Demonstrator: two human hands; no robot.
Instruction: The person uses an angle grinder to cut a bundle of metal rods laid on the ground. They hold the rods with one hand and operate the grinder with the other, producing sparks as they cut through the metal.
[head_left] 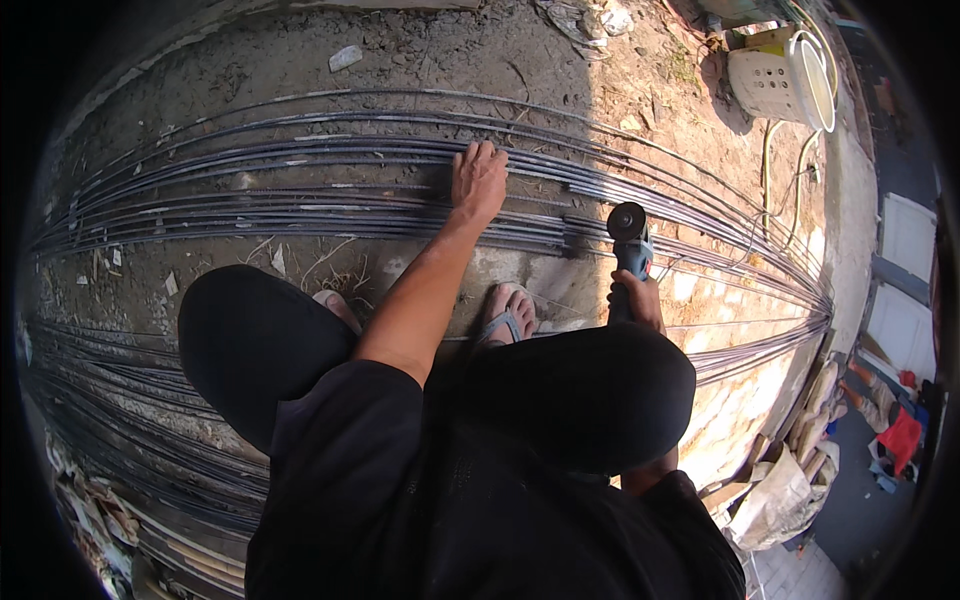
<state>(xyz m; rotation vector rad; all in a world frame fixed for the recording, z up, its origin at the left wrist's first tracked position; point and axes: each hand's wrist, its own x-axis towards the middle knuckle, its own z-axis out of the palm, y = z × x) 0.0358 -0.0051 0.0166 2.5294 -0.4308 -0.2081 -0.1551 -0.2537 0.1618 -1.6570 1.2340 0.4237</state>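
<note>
Long thin steel rebars (pixel 330 215) lie in bundles across the dirt ground, curving in the fisheye view. My left hand (pixel 480 182) reaches over the upper bundle, fingers curled down onto a steel bar. My right hand (pixel 637 292) grips a handheld angle grinder (pixel 635 245), its dark disc raised just above the bars right of my left hand. My bent black-clad knees flank the lower view, with sandaled feet (pixel 505 318) on the ground between the bundles. The tips of my left fingers are partly hidden.
A white bucket (pixel 760 85) and a hose (pixel 768 180) sit upper right. A concrete edge (pixel 845 250) runs down the right, with sacks (pixel 775 500), white panels (pixel 905 330) and part of another person (pixel 875 405) beside red cloth. More rebars (pixel 120 390) lie lower left.
</note>
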